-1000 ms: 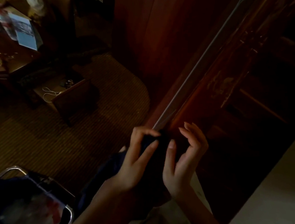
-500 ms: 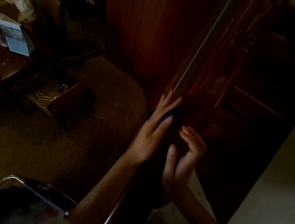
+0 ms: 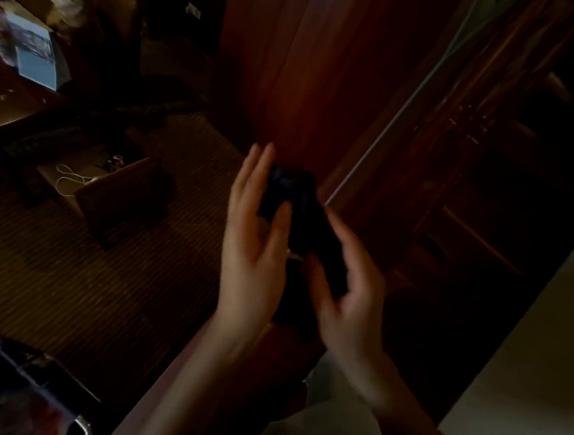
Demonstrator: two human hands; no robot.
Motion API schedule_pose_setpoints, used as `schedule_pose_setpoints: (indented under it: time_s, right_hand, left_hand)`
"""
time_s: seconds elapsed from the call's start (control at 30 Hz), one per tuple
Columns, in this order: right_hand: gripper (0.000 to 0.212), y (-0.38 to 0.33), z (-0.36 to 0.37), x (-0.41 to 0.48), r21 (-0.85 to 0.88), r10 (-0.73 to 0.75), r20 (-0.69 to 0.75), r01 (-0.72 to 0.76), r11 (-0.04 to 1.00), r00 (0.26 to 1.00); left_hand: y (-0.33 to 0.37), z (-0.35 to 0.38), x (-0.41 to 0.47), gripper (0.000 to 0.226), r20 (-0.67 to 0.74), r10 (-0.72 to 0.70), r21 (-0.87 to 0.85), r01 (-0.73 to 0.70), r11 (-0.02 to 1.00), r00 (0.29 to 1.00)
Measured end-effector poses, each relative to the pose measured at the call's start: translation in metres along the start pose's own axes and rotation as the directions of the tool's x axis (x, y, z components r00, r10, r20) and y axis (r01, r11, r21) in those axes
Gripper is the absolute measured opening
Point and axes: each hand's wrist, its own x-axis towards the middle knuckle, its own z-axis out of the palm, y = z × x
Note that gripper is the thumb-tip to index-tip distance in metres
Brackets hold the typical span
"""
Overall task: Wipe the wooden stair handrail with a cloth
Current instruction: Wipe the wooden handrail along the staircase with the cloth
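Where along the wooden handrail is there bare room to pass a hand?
Free: the dark wooden handrail above the hands, toward top right; the brown woven carpet between it and the small wooden table. Crowded: where left hand and right hand hold the dark blue cloth.

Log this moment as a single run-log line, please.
left hand: pinches dark blue cloth | right hand: grips cloth | wooden stair handrail: cloth contact unclear

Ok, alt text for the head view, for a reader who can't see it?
The left hand and right hand hold a bunched dark cloth between them at the wooden handrail, which slants up to the right. Dim room; patterned carpet at left.
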Motion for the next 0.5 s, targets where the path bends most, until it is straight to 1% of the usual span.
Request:
schedule_pose_setpoints:
  time_s: [0.03,0.07,0.1,0.13,0.17,0.2,0.23,0.27,0.3,0.33,0.37,0.4,0.43,0.47,0.5]
  right_hand:
    - [0.036,-0.001,-0.007,0.01,-0.144,-0.055,0.002,0.054,0.988,0.998]
    - [0.031,-0.002,-0.015,0.019,-0.314,-0.112,0.044,0.12,0.942,0.993]
    - [0.027,-0.004,-0.021,0.026,-0.476,-0.151,0.137,0.199,0.857,0.979]
    - [0.027,-0.005,-0.023,0.03,-0.589,-0.166,0.275,0.302,0.75,0.947]
    - [0.028,-0.005,-0.02,0.032,-0.621,-0.158,0.442,0.428,0.656,0.883]
    - [0.026,-0.004,-0.013,0.033,-0.585,-0.13,0.603,0.547,0.599,0.787]
    - [0.025,-0.004,-0.003,0.032,-0.512,-0.069,0.733,0.615,0.6,0.677]
    - [0.03,-0.005,0.009,0.03,-0.454,0.028,0.821,0.622,0.639,0.57]
    - [0.036,-0.004,0.022,0.027,-0.422,0.119,0.874,0.614,0.667,0.471]
    - [0.036,-0.005,0.032,0.029,-0.411,0.169,0.897,0.632,0.657,0.408]
    - [0.031,-0.006,0.038,0.038,-0.41,0.198,0.906,0.656,0.633,0.375]
    - [0.024,-0.005,0.039,0.049,-0.43,0.235,0.9,0.662,0.614,0.367]
    - [0.023,-0.002,0.036,0.063,-0.478,0.287,0.878,0.647,0.594,0.384]
    - [0.023,0.003,0.027,0.08,-0.546,0.352,0.837,0.622,0.561,0.418]
    - [0.022,0.007,0.013,0.098,-0.619,0.402,0.786,0.6,0.507,0.47]
  left_hand:
    - [-0.009,-0.009,-0.002,0.053,-0.039,-0.026,0.041,0.027,0.999,0.999]
    - [-0.018,-0.018,-0.008,0.057,-0.057,-0.068,0.08,0.072,0.994,0.996]
    - [-0.029,-0.026,-0.016,0.06,-0.061,-0.129,0.121,0.135,0.983,0.99]
    - [-0.04,-0.033,-0.026,0.057,-0.065,-0.196,0.158,0.204,0.966,0.978]
    - [-0.051,-0.038,-0.037,0.054,-0.075,-0.261,0.174,0.271,0.947,0.962]
    - [-0.061,-0.041,-0.049,0.054,-0.086,-0.323,0.162,0.333,0.929,0.942]
    - [-0.068,-0.042,-0.061,0.055,-0.089,-0.38,0.13,0.389,0.912,0.921]
    - [-0.073,-0.042,-0.072,0.056,-0.086,-0.429,0.107,0.437,0.893,0.899]
    - [-0.076,-0.041,-0.081,0.056,-0.091,-0.467,0.094,0.474,0.875,0.88]
    - [-0.078,-0.039,-0.088,0.056,-0.103,-0.494,0.084,0.503,0.86,0.863]
    - [-0.079,-0.038,-0.093,0.056,-0.113,-0.512,0.079,0.522,0.849,0.851]
    - [-0.08,-0.038,-0.096,0.055,-0.115,-0.525,0.084,0.535,0.841,0.843]
    - [-0.081,-0.036,-0.097,0.053,-0.103,-0.534,0.106,0.543,0.833,0.839]
    - [-0.081,-0.034,-0.098,0.05,-0.078,-0.533,0.146,0.539,0.83,0.842]
    - [-0.082,-0.031,-0.099,0.045,-0.045,-0.519,0.199,0.517,0.833,0.854]
